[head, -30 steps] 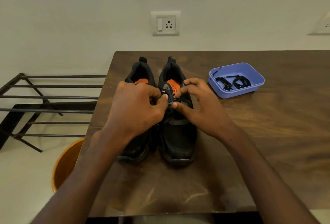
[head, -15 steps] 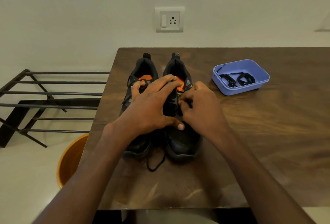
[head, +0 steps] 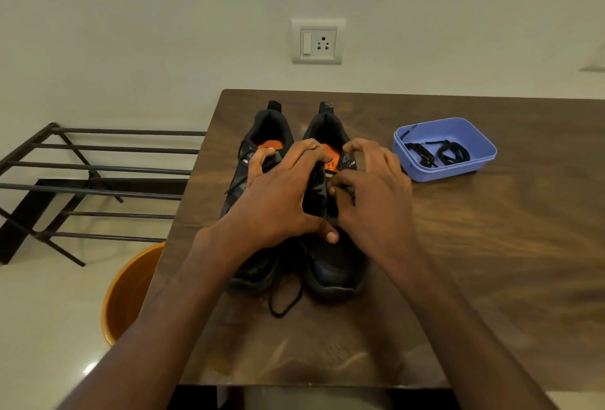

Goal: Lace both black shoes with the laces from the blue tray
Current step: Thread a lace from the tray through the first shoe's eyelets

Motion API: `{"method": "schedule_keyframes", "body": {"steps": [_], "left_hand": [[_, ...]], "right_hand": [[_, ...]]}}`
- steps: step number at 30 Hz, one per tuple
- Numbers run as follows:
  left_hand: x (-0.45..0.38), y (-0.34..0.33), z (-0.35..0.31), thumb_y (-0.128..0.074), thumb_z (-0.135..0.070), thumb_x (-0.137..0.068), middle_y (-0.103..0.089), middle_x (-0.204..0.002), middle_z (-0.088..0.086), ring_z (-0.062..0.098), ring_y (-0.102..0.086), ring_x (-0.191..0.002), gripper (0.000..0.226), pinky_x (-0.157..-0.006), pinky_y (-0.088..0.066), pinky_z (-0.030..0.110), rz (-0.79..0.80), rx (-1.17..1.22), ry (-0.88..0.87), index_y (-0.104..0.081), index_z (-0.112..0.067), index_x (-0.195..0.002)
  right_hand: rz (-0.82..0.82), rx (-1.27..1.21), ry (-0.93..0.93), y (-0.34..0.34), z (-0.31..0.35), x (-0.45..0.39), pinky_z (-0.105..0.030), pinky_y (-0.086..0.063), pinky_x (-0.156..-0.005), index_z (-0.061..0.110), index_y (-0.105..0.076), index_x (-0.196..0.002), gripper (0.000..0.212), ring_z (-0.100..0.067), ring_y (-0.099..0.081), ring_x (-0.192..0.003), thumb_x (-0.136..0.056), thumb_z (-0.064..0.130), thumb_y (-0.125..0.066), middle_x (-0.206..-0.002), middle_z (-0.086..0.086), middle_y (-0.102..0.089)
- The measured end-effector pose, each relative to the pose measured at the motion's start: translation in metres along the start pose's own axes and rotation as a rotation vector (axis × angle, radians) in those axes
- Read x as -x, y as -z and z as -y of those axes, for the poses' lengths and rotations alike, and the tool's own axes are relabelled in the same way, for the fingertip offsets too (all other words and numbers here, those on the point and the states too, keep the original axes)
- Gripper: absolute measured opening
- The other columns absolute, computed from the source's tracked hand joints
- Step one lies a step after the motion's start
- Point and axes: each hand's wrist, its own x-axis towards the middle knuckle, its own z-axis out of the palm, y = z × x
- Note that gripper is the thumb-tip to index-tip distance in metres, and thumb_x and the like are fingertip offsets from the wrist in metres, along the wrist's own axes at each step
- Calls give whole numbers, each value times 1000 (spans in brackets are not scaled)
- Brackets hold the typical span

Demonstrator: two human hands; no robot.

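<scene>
- Head view: two black lace-up shoes with orange insoles stand side by side, toes toward the viewer, on a dark brown wooden surface (head: 458,278).
- The left hand (head: 278,206) lies across both shoes, its fingers (head: 307,148) curled into the opening of the right black shoe (head: 330,265) and its thumb pressed on that shoe's vamp.
- The right hand (head: 373,200) is at the same shoe's tongue; its fingers are bent there, but what they pinch is hidden.
- The left black shoe (head: 258,134) is partly covered by the left hand; a loose black lace end (head: 284,301) loops onto the surface between the toes.
- At 2 o'clock from the shoes, a rectangular blue plastic tray (head: 481,154) holds bundled black laces (head: 435,154).
- At 8 o'clock, an orange bucket (head: 127,292) stands on the floor below a dark metal rack (head: 98,167).
</scene>
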Motion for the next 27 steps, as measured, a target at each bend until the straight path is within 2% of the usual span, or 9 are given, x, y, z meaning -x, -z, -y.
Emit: {"method": "schedule_keyframes", "body": {"steps": [3,5,9,12,14,18,20,23,27], "left_hand": [[-1,0,-1,-85,-70,-61,-15,-166,-17,10,-19,-152,115,-126,12,49,14,5,8,-25,-38,-154],[-1,1,0,-85,-71,-60,-16,-166,-17,10,-19,-153,115,-126,10,51,15,12,11,-26,-39,-153],[-1,-1,1,-85,-70,-60,-18,-165,-17,8,-19,-152,114,-126,9,50,0,23,-3,-26,-40,-152],[-1,-2,3,-85,-70,-59,-18,-164,-17,6,-19,-151,115,-126,10,47,-13,19,-5,-26,-39,-153],[-1,-2,2,-85,-70,-59,-18,-164,-17,7,-20,-151,115,-126,9,47,-8,12,-8,-26,-39,-153],[-2,-1,2,-85,-70,-59,-18,-166,-15,12,-19,-153,117,-127,9,50,15,16,0,-27,-36,-154],[-1,-1,3,-85,-70,-58,-18,-165,-15,11,-19,-153,116,-126,9,49,14,26,4,-27,-37,-153],[-1,-1,3,-84,-71,-57,-20,-164,-16,10,-19,-152,114,-125,9,46,4,27,-1,-29,-38,-151],[0,-2,3,-83,-71,-59,-20,-164,-16,7,-20,-150,114,-122,12,39,-10,33,-19,-28,-37,-153]], "right_hand": [[-309,-169,-247,15,-15,-5,-46,-49,-99,19,-77,-90,6,-23,-50,-122,-88,20,-71,-130,-4,-56],[-399,-158,-316,22,-23,-6,-50,-49,-97,17,-75,-96,11,-30,-50,-123,-87,16,-67,-130,-10,-55],[-176,-44,-53,16,-8,-1,-54,-34,-116,26,-72,-115,36,-31,-29,-150,-83,10,-68,-159,-5,-36],[86,33,42,6,3,-1,-58,-20,-121,33,-74,-113,25,-23,-13,-157,-90,26,-69,-166,9,-25],[107,42,12,4,-1,-2,-59,-20,-120,33,-77,-104,16,-18,-23,-152,-90,29,-70,-160,10,-35],[-438,-235,-208,16,-26,-6,-57,-47,-100,26,-77,-94,9,-13,-57,-113,-87,20,-73,-124,7,-58],[-579,-217,-289,24,-31,-7,-56,-48,-97,23,-74,-103,15,-19,-55,-118,-90,23,-67,-130,1,-57],[-386,-52,-110,19,-24,-5,-58,-42,-103,25,-73,-114,34,-26,-42,-141,-82,14,-67,-153,-3,-45],[43,36,50,3,-6,-3,-65,-12,-120,34,-77,-105,20,-21,-13,-157,-86,26,-75,-166,11,-27]]}}
